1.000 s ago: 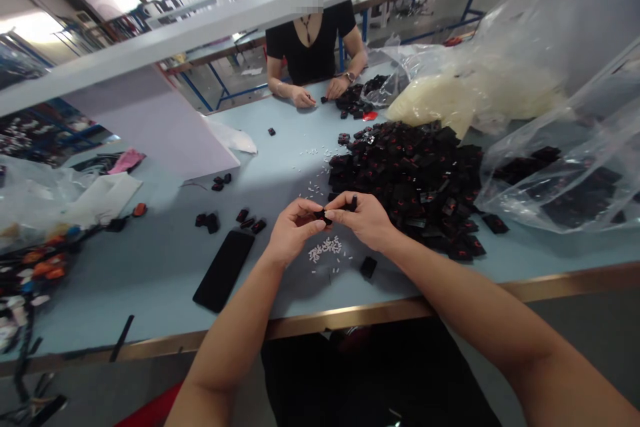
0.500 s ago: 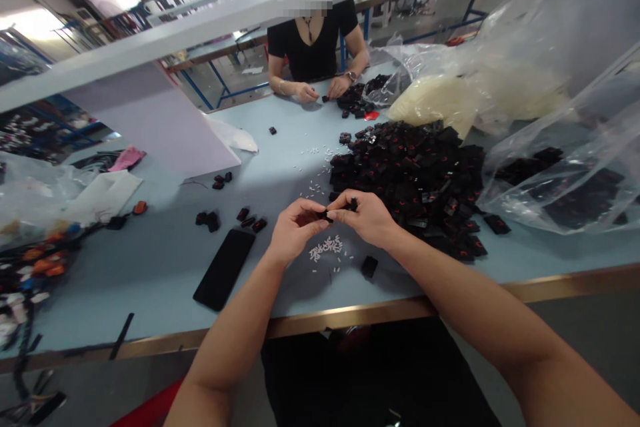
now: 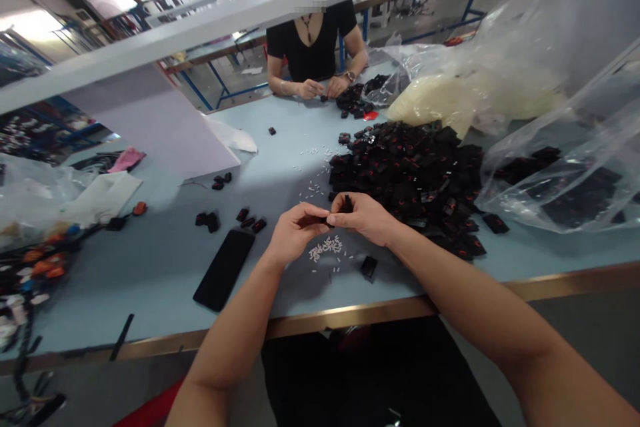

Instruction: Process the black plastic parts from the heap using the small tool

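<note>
My left hand (image 3: 296,232) and my right hand (image 3: 364,217) meet over the table, fingertips pinched together on a small black plastic part, probably a connector housing (image 3: 327,221). Fingers cover most of it. A dark piece (image 3: 349,201) also sticks up between the fingers of my right hand. Just below the hands lies a small heap of tiny white pegs (image 3: 326,249). One loose black housing (image 3: 369,267) rests near my right wrist. Right of my hands is a large pile of black housings (image 3: 405,167) with red-orange bits.
A black phone (image 3: 225,269) lies left of my forearm, with several loose housings (image 3: 251,221) behind it. Clear plastic bags (image 3: 565,173) stand at the right. Orange connectors and cables (image 3: 47,267) crowd the left. Opposite, a co-worker (image 3: 313,53) handles similar black parts under a white shelf beam (image 3: 200,17).
Both hands stay together on the black part, with small finger shifts. The dark piece in my right hand stands more upright. Across the table, the co-worker's hands have drawn closer together.
</note>
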A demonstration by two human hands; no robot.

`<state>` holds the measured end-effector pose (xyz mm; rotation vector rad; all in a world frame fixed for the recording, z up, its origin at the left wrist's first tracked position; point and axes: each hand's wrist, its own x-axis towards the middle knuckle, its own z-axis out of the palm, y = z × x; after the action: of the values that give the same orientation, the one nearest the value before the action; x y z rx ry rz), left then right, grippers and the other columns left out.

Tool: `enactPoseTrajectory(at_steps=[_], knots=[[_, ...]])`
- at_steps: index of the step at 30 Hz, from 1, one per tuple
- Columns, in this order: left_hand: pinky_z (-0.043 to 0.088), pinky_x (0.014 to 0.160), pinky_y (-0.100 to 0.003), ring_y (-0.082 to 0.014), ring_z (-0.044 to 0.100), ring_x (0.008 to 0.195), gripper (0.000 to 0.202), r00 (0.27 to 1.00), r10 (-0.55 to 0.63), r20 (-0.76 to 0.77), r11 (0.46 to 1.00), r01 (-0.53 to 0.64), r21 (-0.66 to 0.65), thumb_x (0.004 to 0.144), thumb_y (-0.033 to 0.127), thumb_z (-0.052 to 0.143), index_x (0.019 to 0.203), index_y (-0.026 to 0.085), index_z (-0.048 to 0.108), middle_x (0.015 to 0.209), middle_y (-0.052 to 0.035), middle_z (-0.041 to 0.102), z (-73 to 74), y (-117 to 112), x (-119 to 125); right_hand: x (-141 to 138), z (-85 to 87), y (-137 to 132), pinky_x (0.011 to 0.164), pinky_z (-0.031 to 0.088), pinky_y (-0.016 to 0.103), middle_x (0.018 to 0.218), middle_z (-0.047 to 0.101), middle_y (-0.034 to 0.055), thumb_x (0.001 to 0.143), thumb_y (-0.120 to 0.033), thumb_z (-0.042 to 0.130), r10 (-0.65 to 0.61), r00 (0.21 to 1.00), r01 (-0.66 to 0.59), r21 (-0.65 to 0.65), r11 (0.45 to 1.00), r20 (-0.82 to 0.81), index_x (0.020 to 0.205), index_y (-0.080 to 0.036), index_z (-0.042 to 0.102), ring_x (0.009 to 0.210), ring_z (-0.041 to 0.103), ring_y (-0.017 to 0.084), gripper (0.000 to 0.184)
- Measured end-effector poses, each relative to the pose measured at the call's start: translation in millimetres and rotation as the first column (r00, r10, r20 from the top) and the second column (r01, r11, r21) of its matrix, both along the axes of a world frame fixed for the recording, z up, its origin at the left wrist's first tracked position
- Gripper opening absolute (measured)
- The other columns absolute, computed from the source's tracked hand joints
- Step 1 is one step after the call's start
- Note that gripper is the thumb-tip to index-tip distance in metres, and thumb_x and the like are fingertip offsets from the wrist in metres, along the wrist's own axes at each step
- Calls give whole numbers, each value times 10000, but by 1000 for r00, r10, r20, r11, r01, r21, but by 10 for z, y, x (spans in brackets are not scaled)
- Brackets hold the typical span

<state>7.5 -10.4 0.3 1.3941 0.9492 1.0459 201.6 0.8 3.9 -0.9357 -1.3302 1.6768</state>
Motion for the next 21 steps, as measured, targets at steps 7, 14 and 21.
enactPoseTrajectory(at_steps=[7, 14, 21], knots=[[596, 721, -338, -180, 730, 715, 272, 993, -14, 113, 998, 21, -57, 691, 210, 826, 916, 179, 677, 817, -23, 753, -40, 28, 1, 14, 78, -8, 642, 444, 306, 716, 703, 27, 776, -336, 689, -35, 997, 24, 145, 989, 75, 796, -183, 693, 655, 597, 158, 154], [600, 723, -336, -175, 727, 721, 280, 993, -18, 114, 996, 28, -82, 671, 201, 839, 899, 171, 678, 823, -22, 752, -39, 18, 18, 24, 61, 10, 660, 465, 316, 693, 712, 23, 761, -299, 688, -59, 991, 38, 172, 984, 119, 781, -190, 707, 664, 625, 170, 113], [598, 703, -324, -172, 730, 701, 267, 990, -30, 135, 996, 41, -81, 682, 181, 831, 903, 172, 682, 812, -20, 757, -4, 1, 19, 46, 110, -6, 673, 473, 325, 685, 720, 20, 771, -306, 689, -34, 993, 15, 169, 985, 109, 781, -196, 709, 675, 638, 175, 112]])
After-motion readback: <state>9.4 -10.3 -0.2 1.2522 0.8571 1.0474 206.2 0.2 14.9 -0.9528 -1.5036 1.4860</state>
